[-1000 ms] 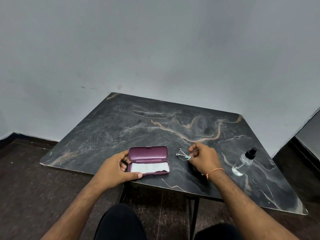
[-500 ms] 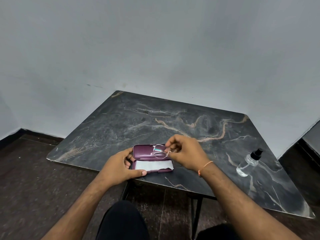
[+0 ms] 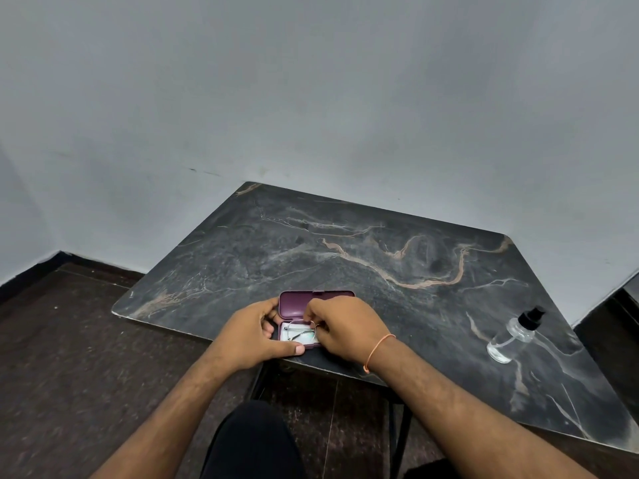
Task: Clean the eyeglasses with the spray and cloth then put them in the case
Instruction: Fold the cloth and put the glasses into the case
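Nearest the camera, a dark trouser leg (image 3: pixel 252 440) fills the bottom middle, and both bare forearms reach forward from the lower corners toward the near edge of the table (image 3: pixel 397 264). A thin orange thread (image 3: pixel 377 350) circles the right wrist. The left hand (image 3: pixel 250 337) curls around the left end of the open case (image 3: pixel 311 305), its thumb lying along the near rim and its fingers wrapped behind the end wall, so it grips the case. The right hand (image 3: pixel 342 326) bends down over the right part of the case, with fingertips pinching the thin wire frame of the eyeglasses (image 3: pixel 301 331). The eyeglasses lie low in the bottom half of the case, on top of the white cloth (image 3: pixel 287 331) that lines it; whether they already rest fully on the cloth I cannot tell, since the hand hides their right side. The maroon lid stands tilted back behind the hands. The case sits at the near edge of the dark marble-patterned table, left of its middle. Well apart to the right, near the right edge, a clear spray bottle (image 3: pixel 511 337) with a black pump top lies tilted on the tabletop. Beyond the table rises a plain grey wall (image 3: pixel 311 98), with dark floor (image 3: pixel 69 340) to the left.
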`<control>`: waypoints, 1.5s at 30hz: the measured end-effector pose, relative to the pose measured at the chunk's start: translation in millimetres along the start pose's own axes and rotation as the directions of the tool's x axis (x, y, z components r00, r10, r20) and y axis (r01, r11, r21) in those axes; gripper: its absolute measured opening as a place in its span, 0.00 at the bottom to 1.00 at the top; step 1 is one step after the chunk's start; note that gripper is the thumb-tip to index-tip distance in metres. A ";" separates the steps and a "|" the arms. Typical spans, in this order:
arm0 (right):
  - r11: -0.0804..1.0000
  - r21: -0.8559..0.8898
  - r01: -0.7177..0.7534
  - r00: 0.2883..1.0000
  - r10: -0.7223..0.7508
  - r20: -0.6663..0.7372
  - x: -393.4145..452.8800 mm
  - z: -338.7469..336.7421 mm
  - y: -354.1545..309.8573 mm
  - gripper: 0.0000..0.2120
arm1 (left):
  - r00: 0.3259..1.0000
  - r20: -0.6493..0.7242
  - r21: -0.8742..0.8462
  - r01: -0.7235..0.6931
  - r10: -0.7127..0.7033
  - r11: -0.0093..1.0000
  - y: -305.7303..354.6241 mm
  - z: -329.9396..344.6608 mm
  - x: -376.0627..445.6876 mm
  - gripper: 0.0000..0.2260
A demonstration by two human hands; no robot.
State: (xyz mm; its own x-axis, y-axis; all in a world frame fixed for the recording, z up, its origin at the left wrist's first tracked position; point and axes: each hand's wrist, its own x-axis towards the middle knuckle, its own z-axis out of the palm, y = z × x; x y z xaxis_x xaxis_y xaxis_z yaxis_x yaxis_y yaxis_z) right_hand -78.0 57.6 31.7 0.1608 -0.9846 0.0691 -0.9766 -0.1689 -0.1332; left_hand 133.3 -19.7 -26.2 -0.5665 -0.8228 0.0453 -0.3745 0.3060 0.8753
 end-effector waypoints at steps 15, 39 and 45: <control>0.949 -0.263 0.174 0.981 -0.189 -0.033 -0.6 -12.2 2.9 0.15 | 1.000 0.022 0.017 -0.010 0.009 1.000 -2.2 0.6 2.5 0.36; 0.971 0.191 0.140 0.978 -0.106 -0.181 -40.8 -13.3 64.7 0.21 | 0.998 0.053 0.065 0.013 -0.017 0.998 2.9 -1.2 4.2 0.38; 0.899 0.438 0.017 0.952 0.119 -0.281 -87.3 13.0 90.4 0.19 | 0.996 0.084 0.178 0.026 -0.042 0.984 7.1 3.4 9.2 0.45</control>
State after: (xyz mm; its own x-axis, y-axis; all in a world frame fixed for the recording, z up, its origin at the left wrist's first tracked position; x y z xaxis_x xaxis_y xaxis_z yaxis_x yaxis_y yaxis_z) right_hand -178.4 127.7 0.8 -0.0029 -0.9448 0.3275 -0.8122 -0.1888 -0.5520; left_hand 122.9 -23.5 -21.2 -0.6102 -0.7916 -0.0319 -0.5137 0.3647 0.7766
